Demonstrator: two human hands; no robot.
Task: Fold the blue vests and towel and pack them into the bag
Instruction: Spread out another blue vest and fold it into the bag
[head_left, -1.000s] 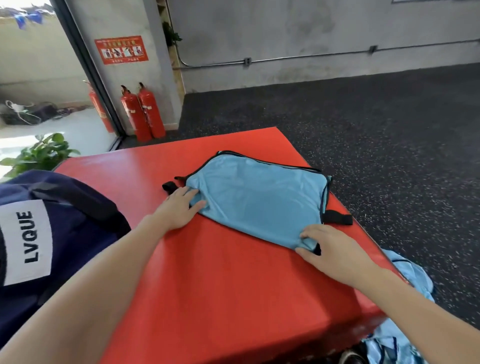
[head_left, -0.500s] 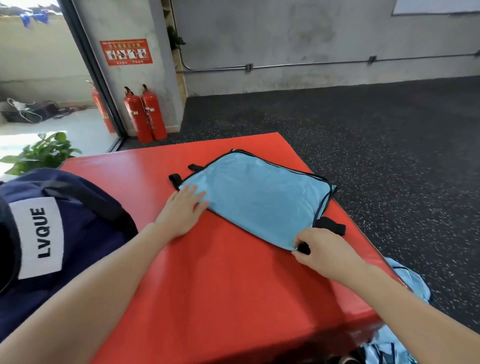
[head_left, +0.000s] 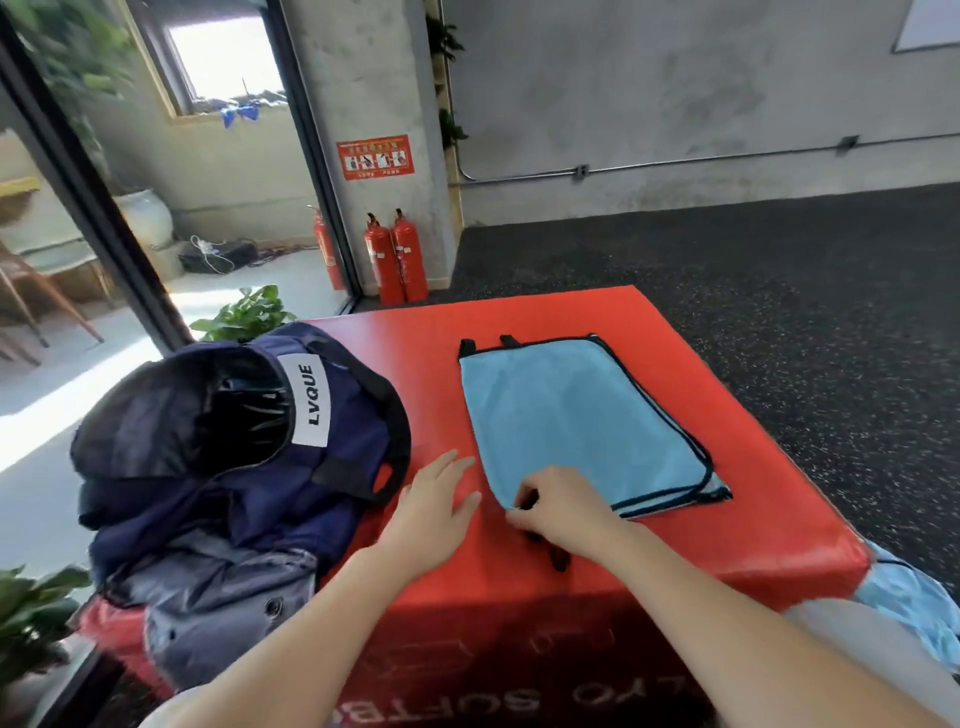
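A light blue vest with black trim lies folded flat on the red padded box. My right hand pinches the vest's near left corner, with a black strap under the wrist. My left hand rests flat on the red surface just left of the vest, fingers straight. The navy bag, labelled LVQUE, stands open on the left part of the box. More light blue cloth hangs off the box's right side near the floor.
Dark speckled floor spreads to the right and behind. Two red fire extinguishers stand by a concrete pillar. Green plants grow at the left beside a glass door. The box's front edge is close to me.
The vest has been turned and pulled nearer, its long side now running away from me. My left hand left the vest and lies on the box. The view swung left, showing the open bag.
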